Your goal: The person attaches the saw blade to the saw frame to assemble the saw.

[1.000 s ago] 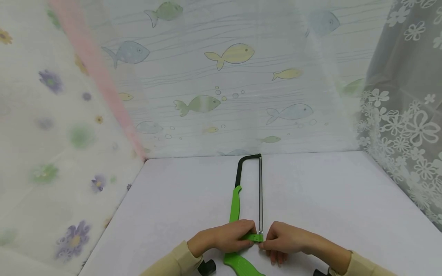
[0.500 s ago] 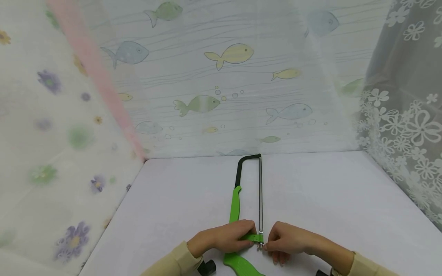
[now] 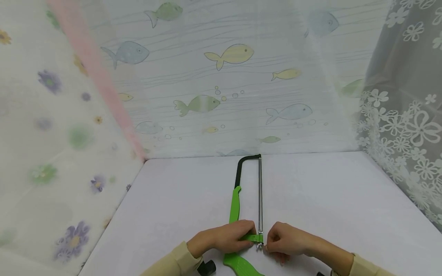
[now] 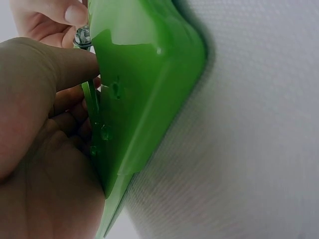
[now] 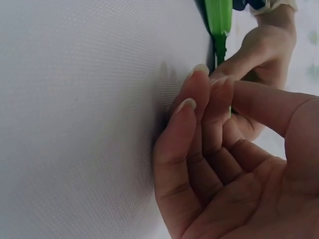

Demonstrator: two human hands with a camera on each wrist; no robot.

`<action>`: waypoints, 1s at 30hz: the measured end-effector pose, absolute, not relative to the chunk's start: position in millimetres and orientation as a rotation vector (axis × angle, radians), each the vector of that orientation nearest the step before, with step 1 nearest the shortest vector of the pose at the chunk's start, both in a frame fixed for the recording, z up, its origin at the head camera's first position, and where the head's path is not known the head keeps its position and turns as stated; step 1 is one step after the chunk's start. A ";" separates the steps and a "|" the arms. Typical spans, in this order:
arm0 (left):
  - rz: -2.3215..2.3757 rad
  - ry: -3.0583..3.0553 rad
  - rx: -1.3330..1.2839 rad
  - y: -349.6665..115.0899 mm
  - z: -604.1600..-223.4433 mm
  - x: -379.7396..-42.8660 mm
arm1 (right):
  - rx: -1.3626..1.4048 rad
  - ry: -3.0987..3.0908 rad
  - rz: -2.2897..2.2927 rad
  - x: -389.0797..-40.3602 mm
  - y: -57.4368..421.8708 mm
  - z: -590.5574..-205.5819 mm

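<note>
A hacksaw [image 3: 235, 205] with a green handle and dark bent front frame lies on the white table, its blade pointing away from me. My left hand [image 3: 229, 234] grips the green frame near the handle, thumb and fingers on the crosspiece [image 3: 255, 238] that holds the blade's near end. Just below the crosspiece a silver wing nut [image 3: 259, 246] shows. Right beside it are the curled fingertips of my right hand [image 3: 288, 238]. The left wrist view has these fingertips close to the wing nut [image 4: 83, 37]. Whether they pinch it is not visible; the right thumb tip is hidden in the right wrist view.
The white table [image 3: 172, 199] spreads out around the saw. A fish-patterned curtain [image 3: 221, 76] hangs along its back edge, with a floral curtain [image 3: 51, 153] at left and a lace one [image 3: 407, 115] at right. A black camera piece [image 3: 207, 267] sits at the left wrist.
My right fingertips covered the wing nut a second ago; they have shifted slightly right, so it now shows, turned a little. My right fingers are curled more. The left hand and hacksaw stay put.
</note>
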State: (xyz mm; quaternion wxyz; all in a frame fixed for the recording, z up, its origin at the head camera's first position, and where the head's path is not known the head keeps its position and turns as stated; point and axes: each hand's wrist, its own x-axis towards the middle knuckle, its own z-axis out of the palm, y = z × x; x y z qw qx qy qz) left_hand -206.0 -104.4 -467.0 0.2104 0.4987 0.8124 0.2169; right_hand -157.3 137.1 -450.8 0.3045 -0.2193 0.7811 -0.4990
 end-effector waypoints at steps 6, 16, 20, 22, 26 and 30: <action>0.598 2.256 1.384 -104.6 -469.4 -206.4 | -0.582 2.042 -1.321 -157.3 134.8 -449.9; 0.606 2.254 1.385 -104.6 -470.3 -207.4 | -0.585 2.010 -1.336 -156.1 130.6 -448.0; 0.613 2.246 1.386 -104.7 -470.9 -207.5 | -0.535 2.039 -1.319 -156.0 127.1 -447.7; 0.615 2.245 1.386 -104.6 -470.9 -207.5 | -0.517 2.054 -1.311 -156.0 125.6 -448.1; 0.613 2.248 1.385 -104.3 -471.1 -207.5 | -0.508 2.066 -1.306 -155.9 124.2 -448.7; 0.611 2.253 1.388 -104.3 -471.0 -207.4 | -0.505 2.066 -1.302 -155.8 123.8 -448.5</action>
